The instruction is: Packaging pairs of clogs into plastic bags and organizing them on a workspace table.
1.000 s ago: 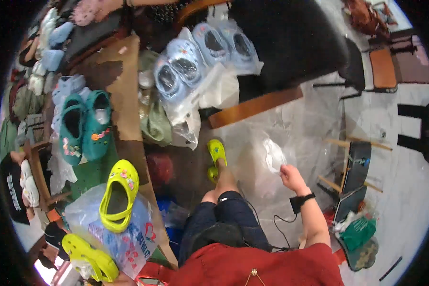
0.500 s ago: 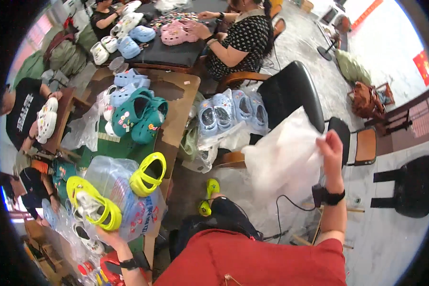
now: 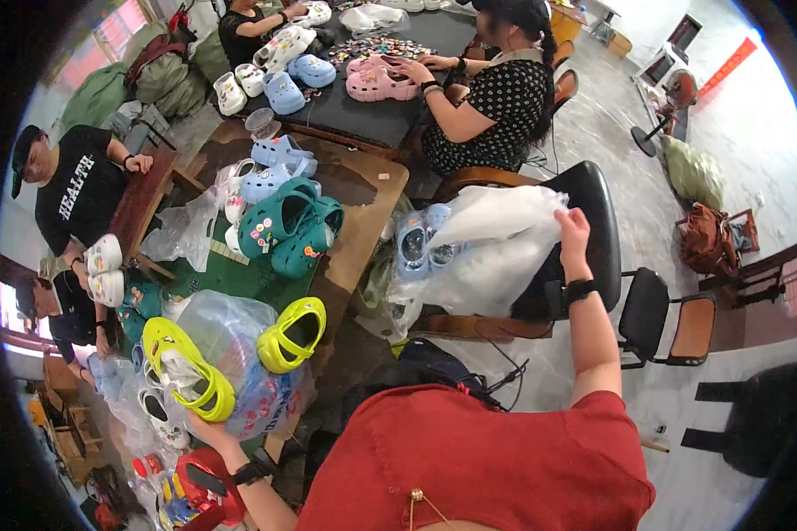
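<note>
Currently, in the head view, the right hand (image 3: 573, 232) has thumb and fingers pinched on the edge of a white plastic bag (image 3: 505, 226), spread over the black chair (image 3: 596, 217). Its contents cannot be determined. It partly covers light blue clogs (image 3: 413, 250), bagged on the seat. The left hand (image 3: 208, 431), partly curled, grips the heel end of a yellow clog (image 3: 170, 343) containing white stuffing (image 3: 184, 373). A second yellow clog (image 3: 281, 347) rests on a printed clear bag (image 3: 239, 341). Beyond, green clogs (image 3: 279, 217) occupy the table (image 3: 363, 195).
</note>
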Demonstrator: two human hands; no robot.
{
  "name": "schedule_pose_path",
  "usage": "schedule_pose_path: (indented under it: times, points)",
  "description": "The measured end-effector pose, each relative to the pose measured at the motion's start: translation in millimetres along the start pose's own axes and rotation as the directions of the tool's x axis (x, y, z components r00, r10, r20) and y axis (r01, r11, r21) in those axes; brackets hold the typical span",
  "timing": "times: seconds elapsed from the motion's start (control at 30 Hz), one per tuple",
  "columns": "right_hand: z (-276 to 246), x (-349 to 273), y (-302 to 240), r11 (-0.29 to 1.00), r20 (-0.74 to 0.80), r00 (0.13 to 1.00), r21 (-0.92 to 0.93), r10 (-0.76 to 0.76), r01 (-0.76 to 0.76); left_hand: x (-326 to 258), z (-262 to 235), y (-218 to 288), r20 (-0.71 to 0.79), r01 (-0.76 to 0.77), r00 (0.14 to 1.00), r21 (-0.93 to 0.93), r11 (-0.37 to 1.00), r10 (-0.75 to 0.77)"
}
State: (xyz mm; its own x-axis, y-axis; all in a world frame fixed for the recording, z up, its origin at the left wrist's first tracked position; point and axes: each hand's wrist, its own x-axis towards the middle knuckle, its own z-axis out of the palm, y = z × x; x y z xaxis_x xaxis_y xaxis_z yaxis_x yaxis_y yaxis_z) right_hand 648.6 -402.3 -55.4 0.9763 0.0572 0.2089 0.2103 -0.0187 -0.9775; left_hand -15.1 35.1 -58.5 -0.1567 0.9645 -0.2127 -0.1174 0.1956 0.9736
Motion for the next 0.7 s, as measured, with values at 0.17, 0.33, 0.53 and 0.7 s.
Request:
schedule_pose_path:
  times: [0.17,0.33,0.53,0.7]
  points:
    - [-63,12,157,0.665,0.022,0.986,-0.741,0.165,-0.095,13,-9,-8,0.065,0.015,0.998,-0.025,1.000,-0.013]
    - [-53,-17,203,0.382,-0.063,0.908,-0.894,0.414,-0.236,14,-38,-19,0.107,-0.036,0.993,-0.039,0.999,0.040]
    - [-52,-12,232,0.270,-0.061,0.799,-0.923,0.598,-0.273,7,-26,-12,0.077,-0.076,0.994,0.020,0.997,0.074]
    - [-48,-16,219,0.507,-0.040,0.886,-0.808,0.461,-0.300,-11,-10,5,0.044,-0.051,0.998,0.041,0.998,0.049]
